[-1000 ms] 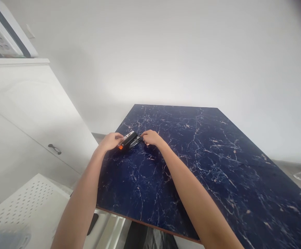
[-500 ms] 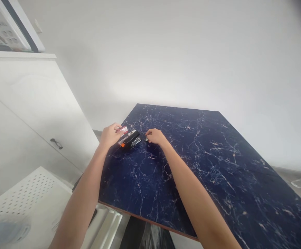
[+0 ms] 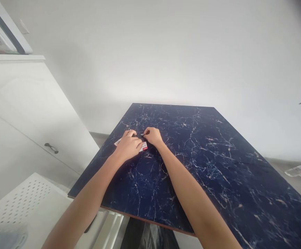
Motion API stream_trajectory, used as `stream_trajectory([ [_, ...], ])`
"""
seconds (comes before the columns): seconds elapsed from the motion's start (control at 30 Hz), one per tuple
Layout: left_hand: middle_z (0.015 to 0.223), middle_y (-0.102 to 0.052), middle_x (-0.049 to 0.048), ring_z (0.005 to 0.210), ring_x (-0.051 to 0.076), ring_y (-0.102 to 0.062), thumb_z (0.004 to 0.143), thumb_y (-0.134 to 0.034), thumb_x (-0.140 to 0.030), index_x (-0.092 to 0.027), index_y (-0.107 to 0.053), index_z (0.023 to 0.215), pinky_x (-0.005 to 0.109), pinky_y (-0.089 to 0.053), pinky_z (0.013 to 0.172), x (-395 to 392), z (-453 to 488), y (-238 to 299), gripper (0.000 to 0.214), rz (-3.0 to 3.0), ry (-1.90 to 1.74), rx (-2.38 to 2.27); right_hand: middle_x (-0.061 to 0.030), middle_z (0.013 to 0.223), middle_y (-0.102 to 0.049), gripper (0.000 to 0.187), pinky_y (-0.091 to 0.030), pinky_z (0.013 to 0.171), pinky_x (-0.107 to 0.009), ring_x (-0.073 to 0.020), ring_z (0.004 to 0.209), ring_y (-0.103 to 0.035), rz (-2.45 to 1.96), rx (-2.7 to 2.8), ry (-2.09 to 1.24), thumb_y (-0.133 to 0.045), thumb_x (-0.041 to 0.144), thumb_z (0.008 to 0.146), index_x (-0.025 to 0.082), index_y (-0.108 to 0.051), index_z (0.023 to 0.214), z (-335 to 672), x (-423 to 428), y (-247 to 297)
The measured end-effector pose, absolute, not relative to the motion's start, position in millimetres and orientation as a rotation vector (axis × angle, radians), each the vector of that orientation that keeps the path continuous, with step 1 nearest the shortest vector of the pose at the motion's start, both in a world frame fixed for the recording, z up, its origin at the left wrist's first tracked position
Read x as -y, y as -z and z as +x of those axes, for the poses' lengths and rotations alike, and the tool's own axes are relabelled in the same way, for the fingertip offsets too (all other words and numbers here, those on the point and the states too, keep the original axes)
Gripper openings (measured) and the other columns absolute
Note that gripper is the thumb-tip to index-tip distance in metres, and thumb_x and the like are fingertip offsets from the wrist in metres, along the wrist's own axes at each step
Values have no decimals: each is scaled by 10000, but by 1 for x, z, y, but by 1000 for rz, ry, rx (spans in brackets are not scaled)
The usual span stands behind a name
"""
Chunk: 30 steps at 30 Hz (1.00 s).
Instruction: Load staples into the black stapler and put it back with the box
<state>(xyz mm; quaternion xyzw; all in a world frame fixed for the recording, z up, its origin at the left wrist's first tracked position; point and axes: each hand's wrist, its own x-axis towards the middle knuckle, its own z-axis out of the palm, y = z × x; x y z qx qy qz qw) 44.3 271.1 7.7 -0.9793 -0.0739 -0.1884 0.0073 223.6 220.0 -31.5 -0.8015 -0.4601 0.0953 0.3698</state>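
Near the middle of the frame, the left hand (image 3: pixel 129 146) held a red-and-white box (image 3: pixel 144 146) under its thumb, the printed end jutting out to the right of the thumb tip; its other fingers curled forward. A pale flat piece (image 3: pixel 117 142) showed left of that hand. The right hand (image 3: pixel 153 135) had its fingertips pinched together on a small item (image 3: pixel 142 134), too blurred to identify, above the marbled table (image 3: pixel 207 148).
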Motion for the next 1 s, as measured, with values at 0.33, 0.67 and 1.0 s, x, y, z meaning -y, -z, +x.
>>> stream_trajectory([
  [0.33, 1302, -627, 91, 1148, 305, -585, 880, -617, -392, -276, -521, 1418, 393, -464, 922, -310, 20, -19, 558, -3094, 425, 821, -20, 1022, -727, 128, -465, 851, -254, -175, 958, -647, -2011, 1371, -431, -634, 193, 803, 209, -703, 909, 233, -207, 14],
  [0.67, 1198, -656, 123, 1120, 322, -563, 955, -547, -322, -187, -562, 1323, 412, -457, 924, -314, 37, 8, 393, -2913, 514, 924, -130, 1296, -555, 786, -489, 702, -296, -269, 941, -638, -2240, 1803, -654, -904, 473, 518, 217, -599, 1196, 226, -206, -6],
  [1.0, 1243, -632, 122, 1132, 317, -567, 952, -574, -378, -209, -544, 1350, 439, -452, 965, -310, 39, 10, 434, -2887, 904, 936, -66, 1109, -674, 357, -460, 748, -256, -208, 950, -641, -2091, 1671, -341, -767, 288, 743, 199, -601, 1047, 225, -177, -1],
])
